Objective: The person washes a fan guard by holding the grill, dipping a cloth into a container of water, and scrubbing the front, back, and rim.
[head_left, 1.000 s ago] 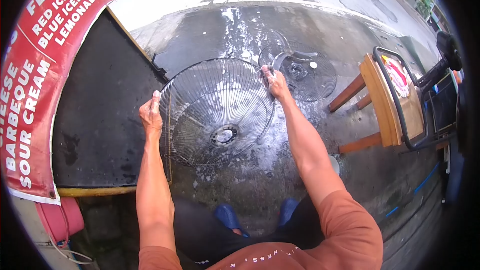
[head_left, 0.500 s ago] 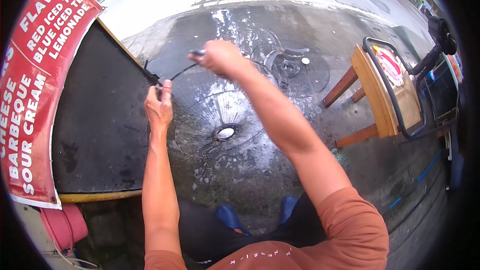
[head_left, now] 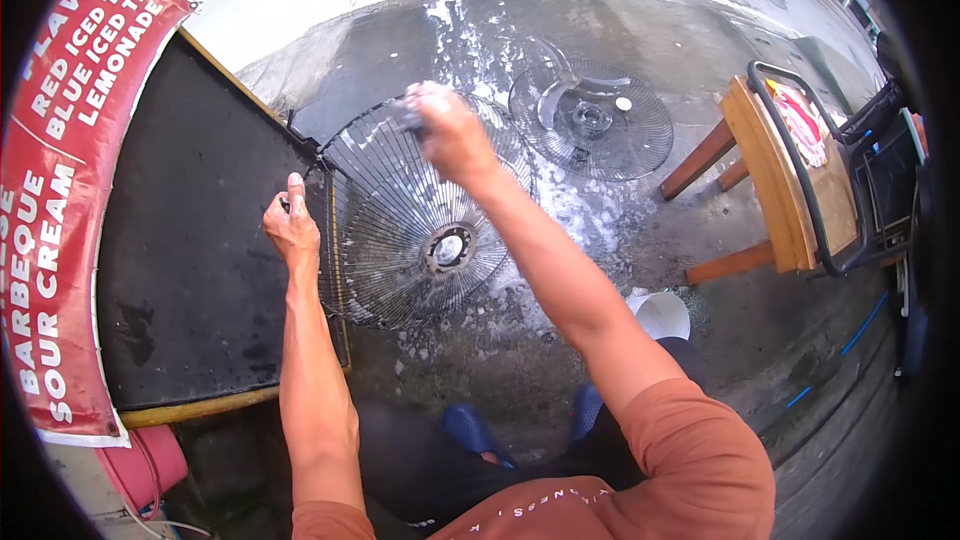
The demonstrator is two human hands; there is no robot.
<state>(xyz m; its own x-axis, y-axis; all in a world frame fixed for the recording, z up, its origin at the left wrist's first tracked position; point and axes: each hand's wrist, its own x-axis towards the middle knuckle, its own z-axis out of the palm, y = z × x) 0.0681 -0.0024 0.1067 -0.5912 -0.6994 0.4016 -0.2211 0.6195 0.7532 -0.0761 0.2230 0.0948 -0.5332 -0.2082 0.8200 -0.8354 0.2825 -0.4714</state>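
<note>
A round black wire fan grille (head_left: 400, 285) with a pale hub stands beside the black board, wet and partly covered by my right arm. At its left edge my left hand (head_left: 292, 225) is closed with the thumb up, pinching a dark piece of the rim. Over the grille's upper part is my right hand (head_left: 452, 135), closed and smeared by motion. A small greyish thing shows at its fingers, too blurred to name. Farther off lies a second fan grille (head_left: 640, 140) on the wet ground, with a dark fan blade (head_left: 600, 86) on it.
The black board (head_left: 200, 240) and a red lettered banner (head_left: 75, 190) stand on the left, a pink tub (head_left: 150, 465) below. To the right are a wooden stool (head_left: 760, 180) with a black metal frame and a white bucket (head_left: 662, 315). Suds streak the concrete.
The near grille appears raised and turned more toward me, shifted left. My left hand has moved down and left; the right hand has swung slightly right. The white bucket has come into view.
</note>
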